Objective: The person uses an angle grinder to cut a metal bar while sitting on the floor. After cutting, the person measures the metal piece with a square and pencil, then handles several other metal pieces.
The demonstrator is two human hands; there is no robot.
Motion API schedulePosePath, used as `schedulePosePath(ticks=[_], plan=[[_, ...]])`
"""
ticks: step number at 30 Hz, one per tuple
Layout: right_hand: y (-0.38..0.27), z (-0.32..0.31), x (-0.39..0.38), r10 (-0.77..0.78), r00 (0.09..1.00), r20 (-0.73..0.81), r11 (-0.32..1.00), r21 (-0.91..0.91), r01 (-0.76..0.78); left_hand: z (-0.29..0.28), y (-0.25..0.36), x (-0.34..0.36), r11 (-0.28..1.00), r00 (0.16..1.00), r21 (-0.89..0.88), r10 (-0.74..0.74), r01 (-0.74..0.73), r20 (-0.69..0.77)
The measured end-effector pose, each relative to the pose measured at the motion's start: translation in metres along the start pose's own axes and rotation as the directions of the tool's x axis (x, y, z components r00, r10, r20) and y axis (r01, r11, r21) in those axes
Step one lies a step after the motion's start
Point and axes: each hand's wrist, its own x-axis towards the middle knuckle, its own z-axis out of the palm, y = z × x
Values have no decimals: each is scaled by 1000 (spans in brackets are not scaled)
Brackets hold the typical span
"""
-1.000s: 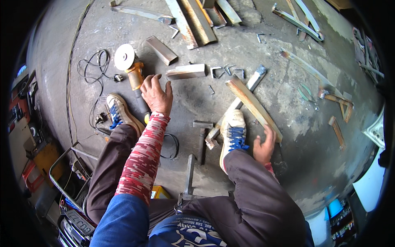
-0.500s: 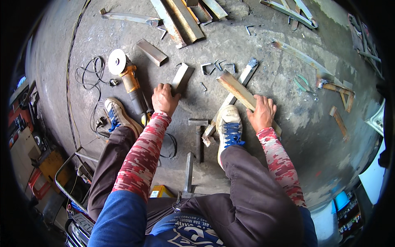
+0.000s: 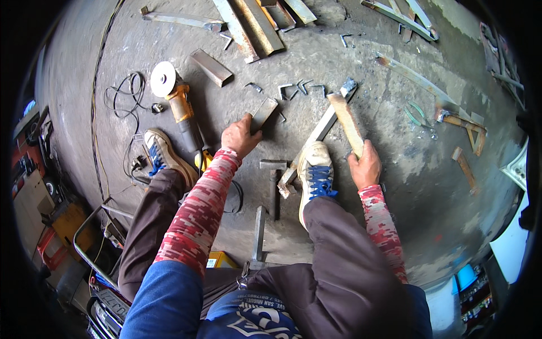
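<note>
Toward the left edge of the floor (image 3: 73, 118), your yellow grinder (image 3: 182, 110) lies with its white disc up. Right of it, your left hand (image 3: 241, 137) is clamped on the near end of a short metal piece (image 3: 265, 111). Next, a slanting bar (image 3: 326, 122) passes your right shoe (image 3: 317, 169). Your right hand (image 3: 366, 165) is clamped on the near end of a rusty bar (image 3: 346, 120). Green-handled pliers (image 3: 416, 114) lie nearer the floor's right edge.
</note>
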Motion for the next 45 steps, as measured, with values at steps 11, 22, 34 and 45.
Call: schedulePosePath(ticks=[11, 22, 34, 45], plan=[[0, -55, -108, 296, 952, -84, 916, 306, -258, -20, -33, -140, 917, 995, -398, 6, -44, -96], [-18, -232, -171, 151, 875, -459, 926, 375, 37, -70, 5, -237, 855, 985, -497, 82, -147, -150], [-208, -470, -99, -212, 561, -800, 428, 440, 789, -55, 3, -236, 607, 993, -793, -48, -57, -107], [-222, -368, -22, 256, 841, -477, 106, 878, 466, -63, 7, -217, 342, 990, -938, -139, 60, 13]])
